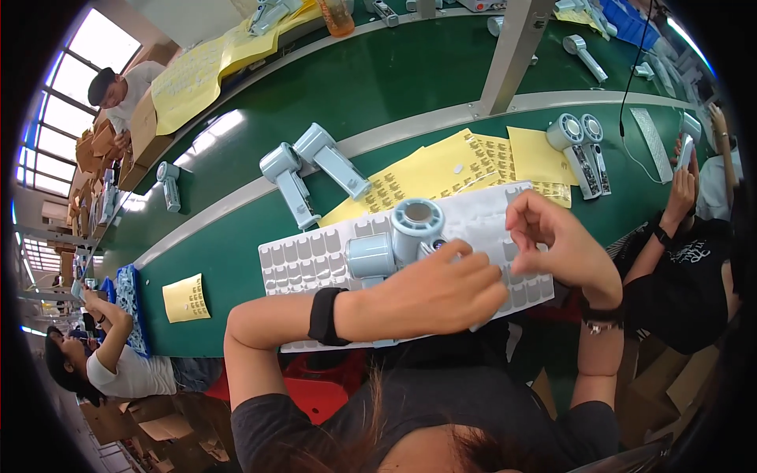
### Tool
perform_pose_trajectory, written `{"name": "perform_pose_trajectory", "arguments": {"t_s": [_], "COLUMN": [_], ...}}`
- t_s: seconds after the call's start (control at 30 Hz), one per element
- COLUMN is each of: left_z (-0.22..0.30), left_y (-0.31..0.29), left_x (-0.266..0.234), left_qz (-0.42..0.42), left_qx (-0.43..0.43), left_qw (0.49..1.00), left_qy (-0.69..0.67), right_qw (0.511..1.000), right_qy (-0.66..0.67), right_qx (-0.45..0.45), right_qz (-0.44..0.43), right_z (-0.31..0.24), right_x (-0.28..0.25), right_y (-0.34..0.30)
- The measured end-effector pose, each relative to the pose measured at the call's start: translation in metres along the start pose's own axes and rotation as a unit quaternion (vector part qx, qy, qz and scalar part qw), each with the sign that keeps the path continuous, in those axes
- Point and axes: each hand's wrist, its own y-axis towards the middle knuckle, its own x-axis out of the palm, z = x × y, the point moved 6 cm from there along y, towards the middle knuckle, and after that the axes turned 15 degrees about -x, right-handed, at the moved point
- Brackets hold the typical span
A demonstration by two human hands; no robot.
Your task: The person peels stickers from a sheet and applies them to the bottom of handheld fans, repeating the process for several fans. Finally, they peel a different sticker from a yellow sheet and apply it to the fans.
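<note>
Pale-blue handheld fan (394, 236), round-headed with a grey ring, lies on a white sticker sheet (315, 264) on the green desk (229, 260). Left hand (441, 292) closes around its handle; right hand (560, 244) pinches something too small to make out.

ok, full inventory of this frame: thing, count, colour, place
handheld fan: 1, pale blue, held in the left hand over the grey sheet
grey sticker sheet: 1, under both hands
yellow sticker sheets: several overlapping behind the grey sheet, one small one at left
loose fans on belt: pair at centre, pair at right, one at left, all pale blue
conveyor belt: green
co-workers: one lower left, one right, one far left
black wristband: 1, left wrist
left hand: gripping the fan
right hand: fingers pinched above the grey sheet; anything between them is too small to tell
</note>
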Motion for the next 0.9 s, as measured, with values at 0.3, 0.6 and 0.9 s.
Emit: {"name": "perform_pose_trajectory", "arguments": {"t_s": [0.3, 0.6, 0.9], "left_z": [0.01, -0.176, -0.175], "left_y": [-0.026, -0.042, -0.034], "left_x": [0.046, -0.04, -0.063], "left_qz": [-0.09, 0.017, 0.093], "left_qx": [0.056, -0.189, -0.32], "left_qw": [0.992, 0.924, 0.94], "left_qy": [0.071, 0.331, 0.073], "right_qw": [0.89, 0.943, 0.871], "right_qy": [-0.366, -0.18, -0.411], "right_qx": [-0.201, -0.101, -0.115], "right_qz": [0.184, 0.261, 0.242], "right_z": [0.099, 0.092, 0.073], "right_x": [0.005, -0.005, 0.001], "right_y": [0.083, 0.065, -0.06]}}
